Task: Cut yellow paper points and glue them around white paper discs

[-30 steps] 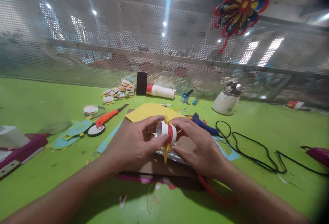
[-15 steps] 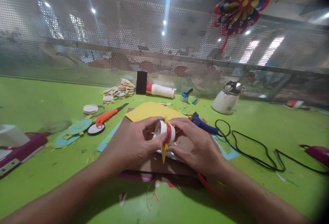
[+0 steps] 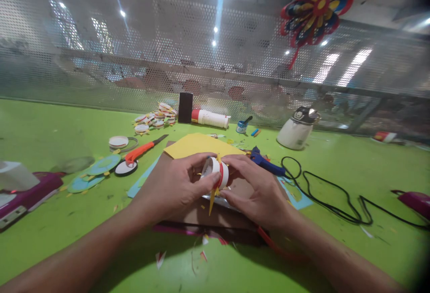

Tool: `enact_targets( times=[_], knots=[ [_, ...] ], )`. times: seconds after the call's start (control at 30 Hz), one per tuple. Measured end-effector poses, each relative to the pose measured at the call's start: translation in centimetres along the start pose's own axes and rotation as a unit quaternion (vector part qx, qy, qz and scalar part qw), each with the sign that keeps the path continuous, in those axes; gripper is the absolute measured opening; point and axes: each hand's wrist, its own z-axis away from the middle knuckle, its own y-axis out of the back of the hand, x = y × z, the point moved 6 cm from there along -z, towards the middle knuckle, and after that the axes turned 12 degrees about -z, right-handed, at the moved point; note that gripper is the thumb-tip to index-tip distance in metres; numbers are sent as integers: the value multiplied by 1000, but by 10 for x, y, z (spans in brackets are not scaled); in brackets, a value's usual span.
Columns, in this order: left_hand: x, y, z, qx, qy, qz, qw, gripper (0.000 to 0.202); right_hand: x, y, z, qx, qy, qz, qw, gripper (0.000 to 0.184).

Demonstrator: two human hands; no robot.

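Between my two hands is a short white paper cup section (image 3: 220, 174) with a red band around it and yellow paper points sticking out, one long point hanging down. My left hand (image 3: 179, 183) grips its left side, thumb pressed on the wall at the front and fingers behind. On the other side my right hand (image 3: 260, 187) holds it with curled fingertips at the right edge, the thumb just below. Under the hands lie a brown board (image 3: 188, 214) and a yellow paper sheet (image 3: 198, 145).
A blue glue gun (image 3: 267, 162) and black cord (image 3: 336, 199) lie to the right. On the left are an orange-handled blade (image 3: 139, 152), blue discs (image 3: 105, 164) and a purple power strip (image 3: 43, 192). Behind stand similar cup pieces (image 3: 141, 128), stacked cups (image 3: 211, 118) and a kettle (image 3: 295, 131).
The cup section has turned slightly in my fingers, and its long yellow point has swung a little to the left. Both hands stay nearly in place.
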Motion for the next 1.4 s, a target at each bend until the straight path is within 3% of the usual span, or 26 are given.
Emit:
enact_targets(
  times=[0.37,0.63,0.8,0.93,1.23,1.4],
  knots=[
    [-3,-1,-4,-14,2,-96,995,37,6,-2,1,7,-12,-4,1000,37],
    [-2,-7,-5,-52,55,-5,997,43,24,-4,2,9,-68,-98,993,37],
    [-10,-11,-4,-70,123,102,985,59,40,-6,5,-13,-154,-218,964,38],
    [-9,-15,-4,-100,133,173,971,55,50,-6,6,-15,-204,-272,940,39],
    [-6,-15,-4,-107,144,176,968,45,55,-9,6,-18,-207,-342,916,39],
    [-7,-11,-4,-105,139,124,977,49,52,-6,4,-8,-207,-298,932,38]
  ],
)
